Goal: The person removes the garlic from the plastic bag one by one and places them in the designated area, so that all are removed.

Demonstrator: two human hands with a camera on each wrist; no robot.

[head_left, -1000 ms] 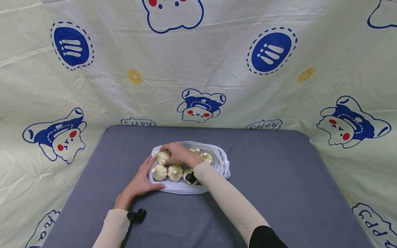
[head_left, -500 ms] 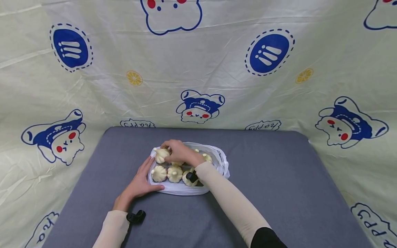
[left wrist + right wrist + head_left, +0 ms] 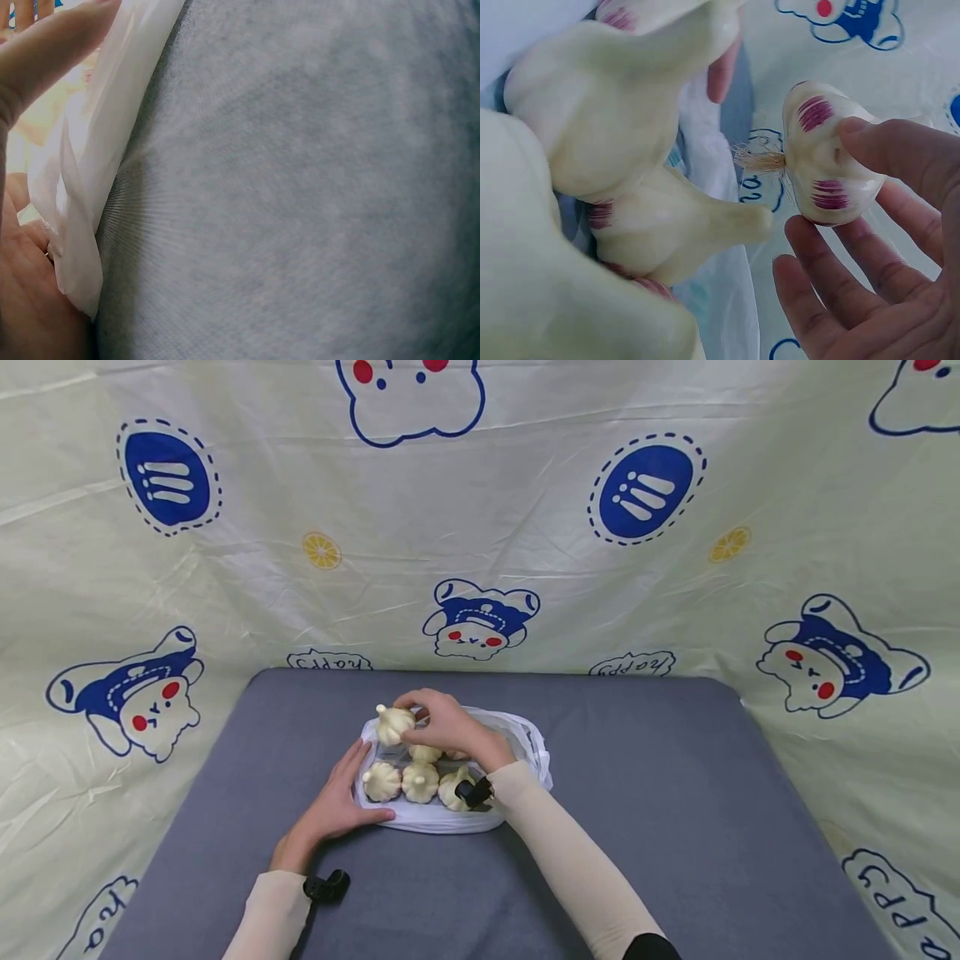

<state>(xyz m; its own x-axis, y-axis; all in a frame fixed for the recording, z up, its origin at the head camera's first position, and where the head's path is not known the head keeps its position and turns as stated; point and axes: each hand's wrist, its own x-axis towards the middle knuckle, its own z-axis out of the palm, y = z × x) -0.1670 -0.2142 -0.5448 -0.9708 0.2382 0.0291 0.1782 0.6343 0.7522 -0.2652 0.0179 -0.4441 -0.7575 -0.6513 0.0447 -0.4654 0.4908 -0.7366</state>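
My right hand (image 3: 452, 727) pinches a garlic bulb (image 3: 394, 725) between thumb and fingers, above the far left end of a white plastic bag (image 3: 438, 818). In the right wrist view this garlic bulb (image 3: 832, 154) shows purple streaks and a tuft of dry roots. Several more pale bulbs lie inside the bag, among them a front garlic bulb (image 3: 420, 782) and a left garlic bulb (image 3: 382, 782). My left hand (image 3: 335, 806) rests against the bag's left end, fingers spread along the rim. In the left wrist view its thumb (image 3: 56, 56) reaches over the white plastic.
Grey cloth covers the table (image 3: 637, 827) around the bag. Behind it hangs a pale printed curtain (image 3: 540, 510) with cartoon figures. A small black camera (image 3: 327, 887) is worn on the left wrist, and another black camera (image 3: 474, 792) on the right.
My right hand has lifted the garlic bulb up and slightly away from the others, so it now stands above the bag's far rim. The left hand stays in place on the bag.
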